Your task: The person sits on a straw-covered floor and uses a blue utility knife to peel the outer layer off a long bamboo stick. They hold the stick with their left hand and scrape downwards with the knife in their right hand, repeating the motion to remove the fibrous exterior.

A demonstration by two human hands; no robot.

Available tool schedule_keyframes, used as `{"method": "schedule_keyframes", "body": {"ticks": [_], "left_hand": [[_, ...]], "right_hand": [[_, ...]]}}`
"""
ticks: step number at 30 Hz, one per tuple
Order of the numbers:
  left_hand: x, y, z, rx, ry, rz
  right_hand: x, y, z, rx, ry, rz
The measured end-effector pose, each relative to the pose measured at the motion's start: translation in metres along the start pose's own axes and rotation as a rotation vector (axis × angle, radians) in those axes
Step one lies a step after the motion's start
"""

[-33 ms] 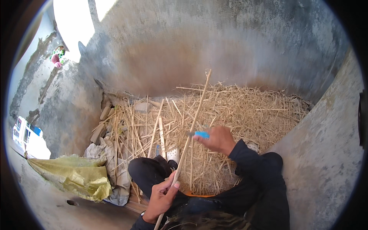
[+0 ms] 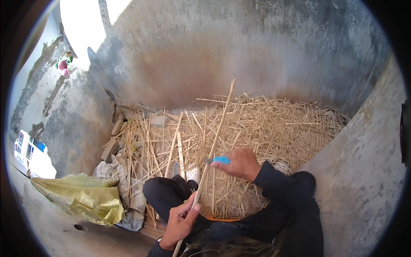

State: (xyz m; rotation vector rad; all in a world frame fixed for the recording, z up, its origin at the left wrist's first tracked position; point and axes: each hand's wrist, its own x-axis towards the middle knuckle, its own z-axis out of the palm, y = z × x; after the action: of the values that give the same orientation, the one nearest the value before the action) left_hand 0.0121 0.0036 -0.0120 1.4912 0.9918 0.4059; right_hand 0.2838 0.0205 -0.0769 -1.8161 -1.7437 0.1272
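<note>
A long, thin pale wooden stick [image 2: 219,132] slants across the middle, its far tip up against the wall's lower part in view. Its lower part lies in my left hand [image 2: 179,222], fingers and thumb closed around it. My right hand [image 2: 240,163] grips a small knife with a blue handle [image 2: 221,159]. The dark blade meets the stick at about its middle, though motion blurs it. Below the hands are my dark-clothed legs [image 2: 165,192] and a white clog [image 2: 193,174].
Straw-like shavings [image 2: 278,128] cover the ground ahead. Several loose sticks [image 2: 171,150] lie to their left. A yellowish sack [image 2: 92,197] sits at the left, near stones [image 2: 117,126]. Concrete walls [image 2: 239,47] rise ahead and at both sides.
My right hand and the knife have slid a little down the stick, toward my left hand. The left hand and the stick stay nearly where they were.
</note>
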Motion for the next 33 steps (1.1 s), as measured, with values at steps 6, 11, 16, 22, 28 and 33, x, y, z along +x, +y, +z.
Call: {"method": "schedule_keyframes", "body": {"ticks": [6, 11, 16, 22, 28, 33], "left_hand": [[-0.004, 0.013, 0.010, 0.078, -0.007, 0.122], [-0.006, 0.013, 0.006, 0.112, -0.019, 0.087], [-0.017, 0.016, 0.012, 0.131, -0.049, 0.109], [-0.032, 0.013, 0.014, 0.094, -0.160, -0.042], [-0.047, 0.004, 0.013, 0.184, -0.138, 0.035], [-0.045, 0.000, 0.001, 0.040, -0.123, -0.014]], "right_hand": [[0.016, 0.028, -0.006, 0.027, 0.088, 0.036], [0.002, 0.011, 0.003, -0.032, 0.017, -0.007], [0.021, 0.052, -0.007, -0.168, 0.130, 0.126], [0.045, 0.130, -0.030, -0.239, 0.325, 0.342], [0.055, 0.195, -0.052, -0.307, 0.438, 0.537], [0.030, 0.261, -0.069, -0.131, 0.467, 0.892]]}}
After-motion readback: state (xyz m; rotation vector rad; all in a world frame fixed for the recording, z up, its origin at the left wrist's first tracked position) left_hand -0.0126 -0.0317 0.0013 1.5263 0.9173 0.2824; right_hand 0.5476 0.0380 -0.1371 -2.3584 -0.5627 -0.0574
